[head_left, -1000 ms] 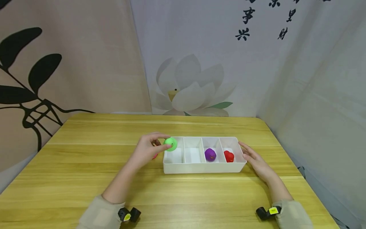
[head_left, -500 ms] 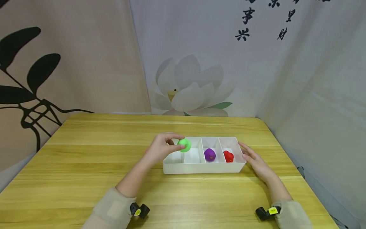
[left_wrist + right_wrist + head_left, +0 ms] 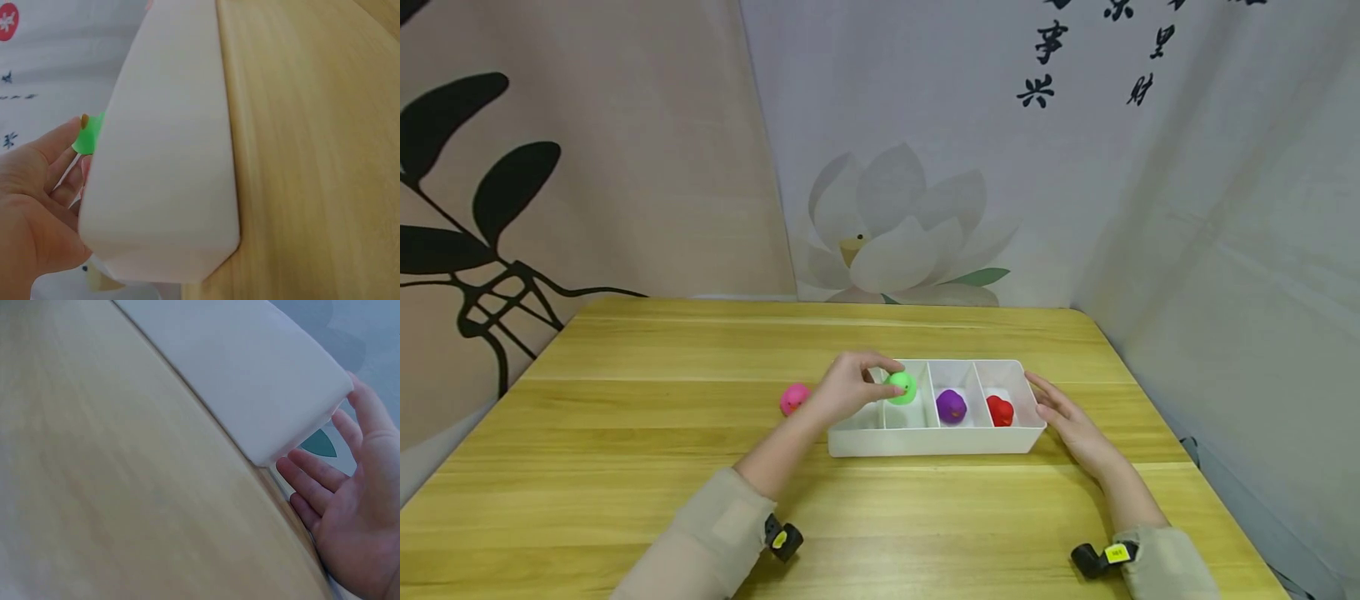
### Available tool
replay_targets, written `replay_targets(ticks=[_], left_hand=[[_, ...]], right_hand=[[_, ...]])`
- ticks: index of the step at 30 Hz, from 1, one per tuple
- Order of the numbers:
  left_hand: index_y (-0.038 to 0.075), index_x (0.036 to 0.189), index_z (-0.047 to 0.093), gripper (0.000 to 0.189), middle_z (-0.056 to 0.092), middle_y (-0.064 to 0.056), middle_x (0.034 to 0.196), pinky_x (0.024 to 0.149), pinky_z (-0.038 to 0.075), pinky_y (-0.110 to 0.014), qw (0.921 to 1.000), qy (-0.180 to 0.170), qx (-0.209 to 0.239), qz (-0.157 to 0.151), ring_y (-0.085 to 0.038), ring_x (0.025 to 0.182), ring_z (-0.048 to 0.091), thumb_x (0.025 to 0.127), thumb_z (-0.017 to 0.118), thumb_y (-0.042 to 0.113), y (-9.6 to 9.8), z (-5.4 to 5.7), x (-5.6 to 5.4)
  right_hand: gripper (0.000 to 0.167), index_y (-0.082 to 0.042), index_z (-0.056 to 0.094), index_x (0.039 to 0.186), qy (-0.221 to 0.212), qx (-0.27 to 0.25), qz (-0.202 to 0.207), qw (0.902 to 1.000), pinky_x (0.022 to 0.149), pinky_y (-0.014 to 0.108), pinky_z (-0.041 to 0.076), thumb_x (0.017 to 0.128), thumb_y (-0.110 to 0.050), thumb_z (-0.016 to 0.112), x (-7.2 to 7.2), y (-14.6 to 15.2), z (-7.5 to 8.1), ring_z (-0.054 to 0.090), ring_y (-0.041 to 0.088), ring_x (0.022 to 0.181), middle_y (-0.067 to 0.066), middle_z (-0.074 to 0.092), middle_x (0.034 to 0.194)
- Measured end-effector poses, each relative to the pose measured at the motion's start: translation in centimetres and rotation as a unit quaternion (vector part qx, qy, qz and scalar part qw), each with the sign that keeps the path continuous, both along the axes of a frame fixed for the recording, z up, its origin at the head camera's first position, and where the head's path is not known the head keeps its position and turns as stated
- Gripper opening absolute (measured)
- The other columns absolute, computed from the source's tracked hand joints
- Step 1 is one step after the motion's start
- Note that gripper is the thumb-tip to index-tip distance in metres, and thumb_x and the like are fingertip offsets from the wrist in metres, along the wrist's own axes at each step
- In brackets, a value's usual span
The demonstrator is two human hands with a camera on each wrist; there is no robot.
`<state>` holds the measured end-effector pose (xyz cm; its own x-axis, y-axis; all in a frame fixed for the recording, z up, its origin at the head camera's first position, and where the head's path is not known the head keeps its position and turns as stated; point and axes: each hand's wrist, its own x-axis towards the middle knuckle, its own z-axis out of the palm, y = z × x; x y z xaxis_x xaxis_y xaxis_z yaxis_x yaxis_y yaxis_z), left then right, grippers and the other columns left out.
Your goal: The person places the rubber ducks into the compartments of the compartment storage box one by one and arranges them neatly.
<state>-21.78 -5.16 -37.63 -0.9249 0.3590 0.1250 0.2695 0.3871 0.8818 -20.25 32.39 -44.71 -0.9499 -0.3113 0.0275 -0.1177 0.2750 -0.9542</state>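
Note:
My left hand (image 3: 848,388) pinches a green toy duck (image 3: 902,388) between thumb and fingers, over the second compartment from the left of a white box (image 3: 936,442). In the left wrist view, the box's wall partly hides the green duck (image 3: 89,139). My right hand (image 3: 1072,422) rests against the box's right end. The right wrist view has its fingers (image 3: 312,478) fairly straight, touching that end of the box (image 3: 250,381). A purple toy duck (image 3: 951,406) sits in the third compartment and a red one (image 3: 1000,410) in the rightmost.
A pink toy duck (image 3: 793,398) stands on the wooden table (image 3: 625,433), left of the box and beyond my left forearm. Cloth backdrops (image 3: 700,167) hang behind and beside the table.
My left hand has carried the green duck right, from above the leftmost compartment to the second, and slightly lower. The pink duck now shows beyond the forearm. The right hand has stayed put.

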Motion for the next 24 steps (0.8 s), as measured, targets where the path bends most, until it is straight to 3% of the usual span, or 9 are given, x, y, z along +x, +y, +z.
replay_targets(ticks=[4, 7, 16, 24], left_hand=[[0.011, 0.105, 0.074, 0.027, 0.068, 0.000, 0.104, 0.053, 0.040, -0.026, 0.9999, -0.014, 0.003, -0.006, -0.017, 0.060, 0.049, 0.079, 0.080, 0.015, 0.3, -0.5, -0.4], [0.012, 0.105, 0.074, 0.026, 0.068, 0.000, 0.104, 0.054, 0.042, -0.026, 0.9997, -0.020, -0.002, -0.014, -0.016, 0.061, 0.048, 0.080, 0.079, 0.015, 0.5, -0.9, -0.7], [0.011, 0.106, 0.073, 0.026, 0.068, -0.001, 0.106, 0.055, 0.042, -0.027, 0.9991, -0.024, -0.027, -0.020, -0.016, 0.062, 0.044, 0.080, 0.079, 0.013, 1.1, -1.5, -1.0], [0.010, 0.104, 0.074, 0.026, 0.069, 0.000, 0.104, 0.084, 0.046, -0.036, 0.9981, -0.015, -0.057, -0.020, -0.023, 0.105, 0.056, 0.079, 0.079, 0.011, 1.6, -1.7, -1.3]], right_hand=[[0.053, -0.010, 0.023, 0.152, 0.002, -0.001, -0.001, 1.0000, 0.107, 0.039, 0.026, 0.103, -0.018, 0.042, -0.1, 0.1, -0.2, 0.023, 0.044, 0.135, 0.030, 0.025, 0.148], [0.053, -0.010, 0.023, 0.152, 0.001, 0.002, -0.001, 1.0000, 0.106, 0.059, 0.016, 0.103, -0.019, 0.042, -0.2, 0.1, -0.2, 0.022, 0.045, 0.135, 0.031, 0.024, 0.148], [0.053, -0.011, 0.022, 0.152, -0.004, -0.002, -0.002, 1.0000, 0.106, 0.060, 0.016, 0.103, -0.018, 0.041, -0.2, 0.2, -0.4, 0.022, 0.045, 0.135, 0.030, 0.024, 0.149], [0.053, -0.012, 0.022, 0.152, -0.010, -0.005, -0.008, 0.9999, 0.106, 0.060, 0.016, 0.103, -0.019, 0.042, -0.3, 0.3, -0.4, 0.022, 0.045, 0.136, 0.029, 0.024, 0.149]])
